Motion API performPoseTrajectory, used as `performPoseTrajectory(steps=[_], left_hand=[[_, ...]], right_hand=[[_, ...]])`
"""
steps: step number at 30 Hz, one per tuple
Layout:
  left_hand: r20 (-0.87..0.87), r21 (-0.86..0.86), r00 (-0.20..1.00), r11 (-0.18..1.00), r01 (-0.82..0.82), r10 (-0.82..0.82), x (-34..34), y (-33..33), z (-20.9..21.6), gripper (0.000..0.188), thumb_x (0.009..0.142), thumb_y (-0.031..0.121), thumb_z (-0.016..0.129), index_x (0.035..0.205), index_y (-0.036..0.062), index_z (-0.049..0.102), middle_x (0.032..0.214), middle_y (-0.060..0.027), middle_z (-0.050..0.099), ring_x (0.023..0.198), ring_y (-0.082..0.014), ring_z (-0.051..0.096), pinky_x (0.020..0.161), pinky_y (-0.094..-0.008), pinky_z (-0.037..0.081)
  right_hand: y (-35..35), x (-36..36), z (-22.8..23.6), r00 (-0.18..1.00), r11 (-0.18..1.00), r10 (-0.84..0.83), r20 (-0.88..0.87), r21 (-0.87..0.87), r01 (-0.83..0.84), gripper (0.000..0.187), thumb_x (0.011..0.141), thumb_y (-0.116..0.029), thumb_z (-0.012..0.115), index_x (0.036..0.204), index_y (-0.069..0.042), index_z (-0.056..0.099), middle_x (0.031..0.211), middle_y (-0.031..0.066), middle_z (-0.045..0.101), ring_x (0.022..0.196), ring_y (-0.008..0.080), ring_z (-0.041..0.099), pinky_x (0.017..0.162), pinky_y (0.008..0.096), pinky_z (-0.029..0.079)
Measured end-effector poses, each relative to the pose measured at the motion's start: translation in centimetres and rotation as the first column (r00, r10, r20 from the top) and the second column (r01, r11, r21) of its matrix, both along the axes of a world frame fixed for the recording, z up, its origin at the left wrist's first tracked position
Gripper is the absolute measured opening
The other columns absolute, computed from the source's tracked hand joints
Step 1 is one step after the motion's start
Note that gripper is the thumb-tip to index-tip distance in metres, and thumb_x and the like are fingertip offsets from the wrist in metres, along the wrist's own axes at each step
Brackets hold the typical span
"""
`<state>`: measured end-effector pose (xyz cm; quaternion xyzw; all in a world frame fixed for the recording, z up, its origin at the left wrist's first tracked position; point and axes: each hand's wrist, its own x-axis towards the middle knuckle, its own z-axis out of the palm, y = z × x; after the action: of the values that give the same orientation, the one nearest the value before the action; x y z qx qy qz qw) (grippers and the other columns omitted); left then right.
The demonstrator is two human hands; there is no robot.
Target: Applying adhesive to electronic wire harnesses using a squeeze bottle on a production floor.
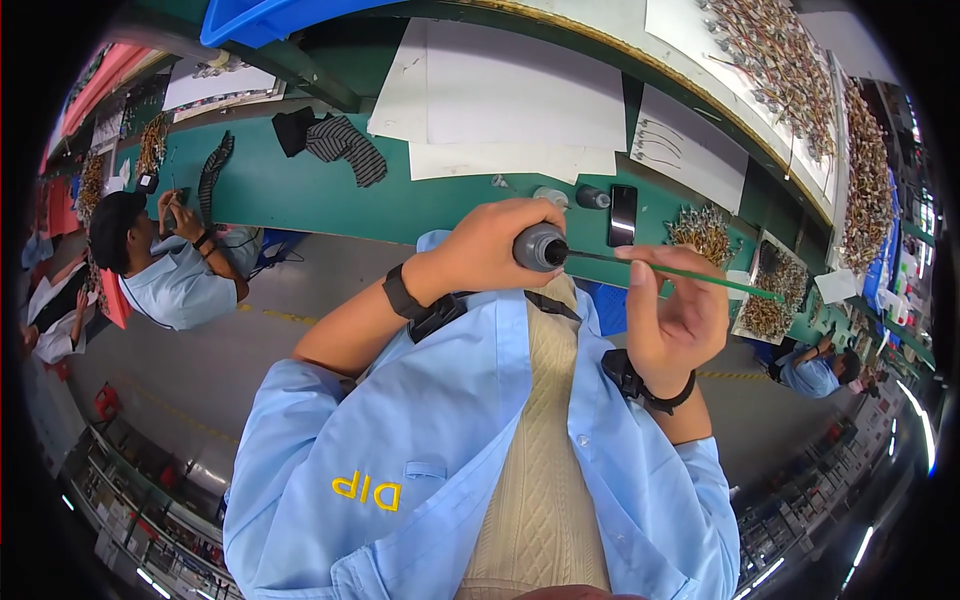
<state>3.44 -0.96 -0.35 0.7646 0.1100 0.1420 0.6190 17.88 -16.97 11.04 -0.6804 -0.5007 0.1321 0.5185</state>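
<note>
My left hand point(490, 245) is wrapped round a small dark grey bottle point(530, 243), tilted so that its uncapped mouth shows. Between the thumb and fingers of my right hand point(672, 315) is a thin stick-like brush with a green handle point(715, 278). Its dark, slender end reaches to the bottle's mouth; the tip itself cannot be made out. Just beyond my left hand, on the green bench point(400, 205), stand a translucent container point(550, 197) and a dark bottle point(592, 197). A black phone point(622, 215) lies beside them.
White sheets point(520, 90) cover the bench's far side, with several wires on a sheet point(690, 140) to the right. Wired parts lie in bundles point(702, 232) and on the raised shelf point(690, 70). A striped cloth point(345, 148) and a seated co-worker point(170, 265) are at left.
</note>
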Motion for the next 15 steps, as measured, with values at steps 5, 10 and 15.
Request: performPoseTrajectory(steps=[5,10,15], left_hand=[[-0.006,0.008,1.0,1.0,0.005,-0.005,0.3,-0.15,0.21,0.039,0.075,0.013,0.088,0.106,0.0084,0.066,0.099,-0.0069,0.07,0.09,-0.025,0.069,0.08,-0.0361,0.055],[0.006,0.025,1.0,1.0,0.005,-0.005,0.44,-0.3,-0.1,0.041,0.073,0.018,0.087,0.107,0.0116,0.065,0.096,-0.0087,0.07,0.089,-0.0308,0.069,0.076,-0.041,0.055],[0.022,0.079,1.0,0.997,0.001,-0.002,0.44,-0.38,-0.02,0.039,0.072,0.017,0.087,0.105,0.011,0.065,0.094,-0.0089,0.07,0.088,-0.031,0.069,0.075,-0.041,0.054]], right_hand=[[0.08,-0.46,-0.92,0.997,0.997,-0.06,-0.041,-0.049,0.058,0.026,0.096,0.009,0.067,0.119,0.003,0.058,0.102,0.0185,0.076,0.08,0.0125,0.066,0.067,0.0223,0.048],[0.31,-0.63,-0.97,0.987,0.987,-0.106,-0.12,-0.134,0.09,0.022,0.095,0.007,0.07,0.114,0.003,0.06,0.103,0.0163,0.078,0.075,0.0078,0.063,0.066,0.0213,0.047],[-0.02,-0.49,-0.84,0.983,0.985,-0.139,-0.117,-0.122,0.125,0.021,0.096,0.006,0.071,0.114,0.002,0.06,0.101,0.0159,0.078,0.073,0.0073,0.062,0.066,0.0213,0.047]])
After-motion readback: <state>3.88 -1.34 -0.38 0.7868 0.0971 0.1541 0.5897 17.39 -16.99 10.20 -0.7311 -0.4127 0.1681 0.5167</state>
